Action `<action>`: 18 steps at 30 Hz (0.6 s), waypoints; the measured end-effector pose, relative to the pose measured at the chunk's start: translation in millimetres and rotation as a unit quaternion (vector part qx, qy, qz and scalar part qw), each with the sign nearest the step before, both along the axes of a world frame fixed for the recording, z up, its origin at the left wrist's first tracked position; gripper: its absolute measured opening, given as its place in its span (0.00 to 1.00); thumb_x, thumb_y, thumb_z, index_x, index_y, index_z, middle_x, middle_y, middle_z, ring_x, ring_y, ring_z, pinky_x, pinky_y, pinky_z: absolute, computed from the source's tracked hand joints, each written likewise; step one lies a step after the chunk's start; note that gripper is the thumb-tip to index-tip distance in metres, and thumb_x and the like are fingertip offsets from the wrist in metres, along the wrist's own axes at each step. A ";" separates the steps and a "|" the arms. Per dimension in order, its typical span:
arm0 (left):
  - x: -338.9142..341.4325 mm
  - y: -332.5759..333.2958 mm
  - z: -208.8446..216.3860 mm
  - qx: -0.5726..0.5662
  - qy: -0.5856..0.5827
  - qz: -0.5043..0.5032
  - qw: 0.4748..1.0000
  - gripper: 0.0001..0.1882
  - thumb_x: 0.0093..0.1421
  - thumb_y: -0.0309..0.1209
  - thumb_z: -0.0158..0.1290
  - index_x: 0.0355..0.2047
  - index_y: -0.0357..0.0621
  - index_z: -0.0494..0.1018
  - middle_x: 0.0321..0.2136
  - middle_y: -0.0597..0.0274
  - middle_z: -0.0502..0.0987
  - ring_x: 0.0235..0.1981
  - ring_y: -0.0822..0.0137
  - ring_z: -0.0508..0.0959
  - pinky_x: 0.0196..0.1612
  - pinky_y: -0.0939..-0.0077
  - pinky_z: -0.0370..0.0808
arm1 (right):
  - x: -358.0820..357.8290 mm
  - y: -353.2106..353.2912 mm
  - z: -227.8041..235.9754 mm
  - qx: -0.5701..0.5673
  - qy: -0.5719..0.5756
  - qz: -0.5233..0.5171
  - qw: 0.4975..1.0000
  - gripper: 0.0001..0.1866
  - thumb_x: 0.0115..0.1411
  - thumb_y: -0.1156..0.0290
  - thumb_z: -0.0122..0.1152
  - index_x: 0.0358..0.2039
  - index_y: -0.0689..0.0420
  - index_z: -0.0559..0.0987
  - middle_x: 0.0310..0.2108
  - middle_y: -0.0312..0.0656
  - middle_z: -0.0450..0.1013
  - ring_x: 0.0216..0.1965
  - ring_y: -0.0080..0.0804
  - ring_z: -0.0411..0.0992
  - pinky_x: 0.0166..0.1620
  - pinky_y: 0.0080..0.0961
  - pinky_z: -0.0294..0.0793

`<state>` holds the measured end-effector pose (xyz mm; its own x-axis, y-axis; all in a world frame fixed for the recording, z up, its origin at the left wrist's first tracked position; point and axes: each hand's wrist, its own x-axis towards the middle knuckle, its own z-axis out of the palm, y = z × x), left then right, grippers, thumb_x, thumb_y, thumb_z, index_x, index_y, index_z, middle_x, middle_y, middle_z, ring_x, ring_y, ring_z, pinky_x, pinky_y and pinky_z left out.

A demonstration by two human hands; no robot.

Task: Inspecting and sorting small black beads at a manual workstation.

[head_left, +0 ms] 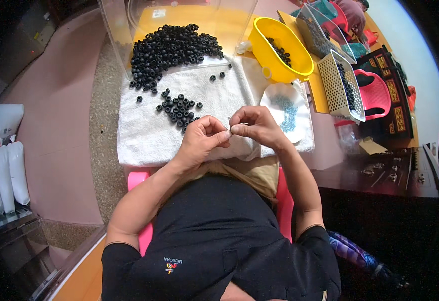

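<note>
My left hand [205, 138] and my right hand [257, 126] meet over the near part of a white towel [146, 135], thumbs and fingers pinched. Their fingertips nearly touch, and what they hold is too small and covered to make out. Just beyond my left hand lies a loose group of small round black parts with holes [180, 106]. A much bigger heap of the same parts [171, 52] spills from a clear plastic box [237, 30] at the far side. To the right of my right hand, a white dish [295, 95] bears tiny pale-blue pieces [287, 114].
A yellow tub [267, 65] with some black parts stands at the far right of the towel. Beyond it are a white perforated basket [335, 95], a clear bin [312, 37] and a pink chair [377, 95]. White filled bags [19, 173] stand at the far left.
</note>
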<state>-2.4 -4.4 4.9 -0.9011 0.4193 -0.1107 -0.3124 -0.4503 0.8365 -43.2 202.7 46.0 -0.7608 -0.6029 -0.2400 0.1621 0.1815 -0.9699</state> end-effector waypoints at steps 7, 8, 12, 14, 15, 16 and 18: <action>1.6 1.5 -3.4 0.035 -0.047 0.034 0.998 0.06 0.60 0.26 0.57 0.33 0.40 0.71 0.28 0.64 0.77 0.30 0.75 0.78 0.37 0.78 0.80 | 36.9 -23.4 -11.3 0.103 0.507 -0.163 0.840 0.11 0.49 0.85 0.65 0.35 0.64 0.78 0.29 0.46 0.77 0.30 0.34 0.77 0.34 0.24 0.76; 2.3 2.1 -3.2 0.035 -0.047 0.035 0.998 0.06 0.60 0.26 0.57 0.33 0.40 0.71 0.28 0.64 0.77 0.30 0.75 0.78 0.37 0.78 0.80 | 38.7 -26.7 -12.4 0.102 0.507 -0.162 0.840 0.11 0.49 0.85 0.65 0.35 0.64 0.78 0.29 0.46 0.77 0.30 0.34 0.77 0.34 0.24 0.76; 2.0 3.4 -7.4 0.048 -0.057 0.059 0.995 0.06 0.60 0.25 0.58 0.33 0.41 0.71 0.28 0.64 0.77 0.29 0.75 0.78 0.36 0.79 0.79 | 46.9 -35.1 -12.9 0.139 0.621 -0.156 0.756 0.22 0.43 0.83 0.70 0.42 0.63 0.76 0.34 0.48 0.77 0.33 0.45 0.78 0.36 0.32 0.78; 2.3 3.6 -8.9 0.060 -0.054 0.068 0.994 0.06 0.59 0.24 0.58 0.33 0.42 0.71 0.29 0.65 0.77 0.29 0.76 0.78 0.36 0.79 0.79 | 49.1 -40.6 -13.4 0.155 0.639 -0.163 0.736 0.25 0.43 0.82 0.70 0.44 0.64 0.74 0.35 0.49 0.77 0.34 0.45 0.77 0.37 0.32 0.78; 3.6 4.9 -5.8 0.064 -0.058 0.073 0.994 0.06 0.59 0.24 0.58 0.33 0.42 0.70 0.28 0.65 0.77 0.28 0.76 0.77 0.35 0.80 0.78 | 48.4 -40.7 -15.8 0.157 0.650 -0.161 0.725 0.27 0.43 0.82 0.71 0.46 0.64 0.73 0.36 0.50 0.76 0.35 0.46 0.77 0.37 0.32 0.78; 4.5 5.8 -4.1 0.068 -0.062 0.079 0.993 0.06 0.59 0.24 0.58 0.33 0.42 0.70 0.28 0.65 0.77 0.27 0.77 0.77 0.35 0.82 0.77 | 47.5 -41.4 -17.1 0.157 0.650 -0.161 0.725 0.27 0.43 0.82 0.71 0.46 0.64 0.73 0.36 0.50 0.76 0.35 0.46 0.77 0.37 0.32 0.78; 4.9 6.6 -4.6 0.064 -0.051 0.088 0.993 0.06 0.59 0.23 0.57 0.33 0.42 0.70 0.28 0.65 0.77 0.27 0.77 0.77 0.34 0.83 0.77 | 45.9 -43.3 -19.4 0.161 0.661 -0.176 0.711 0.25 0.43 0.82 0.71 0.44 0.64 0.73 0.35 0.50 0.76 0.34 0.45 0.77 0.36 0.32 0.78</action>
